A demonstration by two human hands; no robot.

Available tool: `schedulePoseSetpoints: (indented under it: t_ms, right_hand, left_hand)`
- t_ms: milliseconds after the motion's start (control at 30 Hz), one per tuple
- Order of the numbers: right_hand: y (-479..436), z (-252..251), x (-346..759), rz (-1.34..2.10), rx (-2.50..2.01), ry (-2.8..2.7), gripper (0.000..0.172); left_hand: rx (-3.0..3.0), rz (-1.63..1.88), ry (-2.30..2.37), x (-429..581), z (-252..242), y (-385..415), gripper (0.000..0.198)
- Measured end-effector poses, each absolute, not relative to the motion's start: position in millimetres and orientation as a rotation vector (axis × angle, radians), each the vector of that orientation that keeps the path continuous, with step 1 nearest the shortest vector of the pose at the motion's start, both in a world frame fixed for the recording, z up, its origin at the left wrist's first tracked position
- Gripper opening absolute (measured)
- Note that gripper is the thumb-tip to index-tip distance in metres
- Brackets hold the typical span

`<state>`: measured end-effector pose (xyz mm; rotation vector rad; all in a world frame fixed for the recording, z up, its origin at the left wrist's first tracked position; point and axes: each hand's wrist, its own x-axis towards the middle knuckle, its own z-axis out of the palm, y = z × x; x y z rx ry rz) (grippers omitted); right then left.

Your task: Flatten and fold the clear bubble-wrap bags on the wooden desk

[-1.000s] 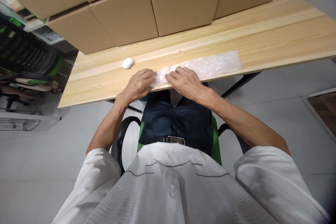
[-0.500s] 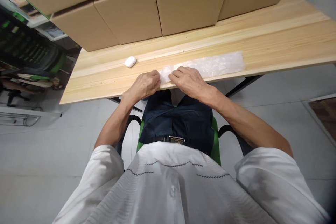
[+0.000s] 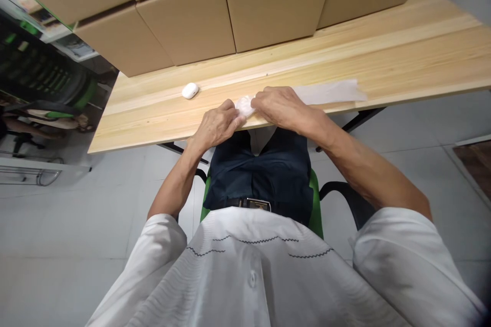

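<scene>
A long strip of clear bubble wrap (image 3: pixel 330 93) lies along the near edge of the wooden table (image 3: pixel 402 61). Its left end is rolled into a small white bundle (image 3: pixel 245 104). My left hand (image 3: pixel 217 125) and my right hand (image 3: pixel 282 107) are both closed on that rolled end, fingers curled around it from either side. The rest of the strip trails flat to the right of my right hand.
A small white earbud case (image 3: pixel 190 90) sits on the table left of my hands. Large cardboard boxes (image 3: pixel 230 10) stand along the back of the table. I sit on a green and black chair (image 3: pixel 316 204). Another chair (image 3: pixel 46 87) stands at far left.
The strip's left end has been rolled up tighter toward the right. Both hands have lifted and shifted slightly right with the roll, and the free strip looks flatter and shorter.
</scene>
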<state>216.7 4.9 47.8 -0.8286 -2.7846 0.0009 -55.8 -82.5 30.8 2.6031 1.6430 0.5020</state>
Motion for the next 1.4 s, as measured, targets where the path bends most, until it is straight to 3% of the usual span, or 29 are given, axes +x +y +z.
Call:
schedulePoseSetpoints:
  t_ms: [100,167,400,633,900,1100,1300,1400]
  right_hand:
    - [30.2,52.9,210.4,0.154,-0.796,-2.788,0.019]
    - [50.2,52.7,203.6,0.210,-0.762,-2.810,0.025]
    - [101.8,52.3,188.3,0.117,-0.707,-2.741,0.055]
    - [107.7,48.4,177.5,0.036,-0.634,-2.627,0.039]
    - [84.2,38.9,167.4,-0.219,-0.546,-2.772,0.036]
    - [86.8,25.4,158.2,-0.029,-0.653,-2.717,0.024]
    - [87.3,27.0,153.4,-0.142,-0.678,-2.787,0.035]
    - [88.8,22.8,145.4,-0.024,-0.736,-2.707,0.029]
  left_hand:
    - [2.562,0.635,1.675,-52.7,22.7,-84.1,0.072]
    - [2.547,0.705,1.700,-50.7,17.5,-84.8,0.080]
    - [2.512,0.834,1.771,-47.1,5.9,-83.8,0.079]
    - [2.553,0.812,1.760,-46.4,0.2,-85.0,0.069]
    - [2.653,0.817,1.726,-46.8,-2.6,-89.4,0.051]
    - [2.669,0.822,1.730,-48.1,-6.6,-87.9,0.048]
    - [2.579,0.933,1.725,-49.2,-10.8,-88.5,0.055]
    - [2.514,0.997,1.771,-50.4,-13.9,-88.5,0.050]
